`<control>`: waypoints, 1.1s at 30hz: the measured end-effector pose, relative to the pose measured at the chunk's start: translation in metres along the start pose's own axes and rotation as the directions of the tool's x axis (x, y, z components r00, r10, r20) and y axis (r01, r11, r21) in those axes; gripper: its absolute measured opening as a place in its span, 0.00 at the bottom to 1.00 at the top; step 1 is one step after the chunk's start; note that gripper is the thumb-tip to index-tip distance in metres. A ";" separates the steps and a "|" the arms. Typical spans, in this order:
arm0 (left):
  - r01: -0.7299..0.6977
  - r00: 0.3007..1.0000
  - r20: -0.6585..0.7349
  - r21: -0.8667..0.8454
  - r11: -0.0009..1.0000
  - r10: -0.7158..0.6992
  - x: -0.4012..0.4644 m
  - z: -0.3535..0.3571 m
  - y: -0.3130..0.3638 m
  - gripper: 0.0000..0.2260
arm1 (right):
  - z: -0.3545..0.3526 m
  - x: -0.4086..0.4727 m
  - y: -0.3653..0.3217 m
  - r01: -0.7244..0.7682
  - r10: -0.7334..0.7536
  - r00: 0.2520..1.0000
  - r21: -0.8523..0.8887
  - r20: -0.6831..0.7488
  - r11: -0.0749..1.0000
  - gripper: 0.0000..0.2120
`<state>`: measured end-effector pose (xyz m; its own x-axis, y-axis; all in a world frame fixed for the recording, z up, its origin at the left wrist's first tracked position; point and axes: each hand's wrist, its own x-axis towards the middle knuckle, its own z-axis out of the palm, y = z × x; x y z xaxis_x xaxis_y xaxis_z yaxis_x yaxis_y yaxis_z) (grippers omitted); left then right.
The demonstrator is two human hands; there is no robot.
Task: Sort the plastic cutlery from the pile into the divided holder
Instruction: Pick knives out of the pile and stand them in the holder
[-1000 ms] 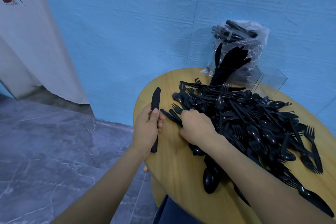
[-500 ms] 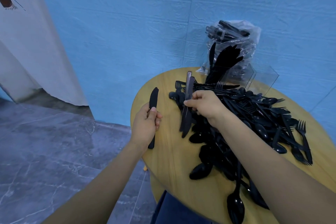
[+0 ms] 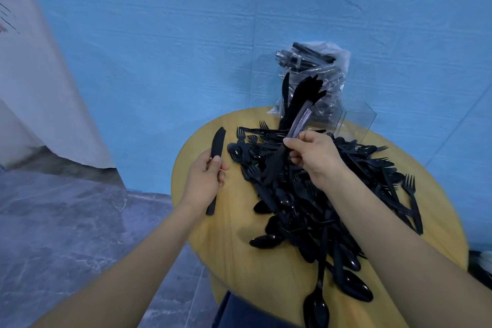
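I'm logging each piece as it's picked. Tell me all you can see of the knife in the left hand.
The knife is black, matte plastic, one piece. The left hand grips its middle, thumb across the handle. It is held nearly upright, blade up and tilted slightly right, handle end poking out below the hand, over the left edge of the wooden table, apart from the pile.

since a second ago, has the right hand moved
Yes. The right hand, pinching two knives, has lifted off the pile's near-left edge and gone toward the clear divided holder at the back of the wooden table.
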<state>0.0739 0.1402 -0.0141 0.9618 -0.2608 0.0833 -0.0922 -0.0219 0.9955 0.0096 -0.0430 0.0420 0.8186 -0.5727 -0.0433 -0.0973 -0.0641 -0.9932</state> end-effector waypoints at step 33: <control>-0.302 0.878 0.437 0.189 0.935 0.195 -0.020 0.126 0.065 0.13 | -0.089 -0.026 -0.020 0.147 -0.100 0.977 0.256 -0.189 0.955 0.05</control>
<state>0.0159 0.0228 0.0431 0.7138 -0.6550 0.2480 -0.4250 -0.1238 0.8967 -0.0596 -0.0994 0.0723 0.7022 -0.7078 0.0771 0.1723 0.0639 -0.9830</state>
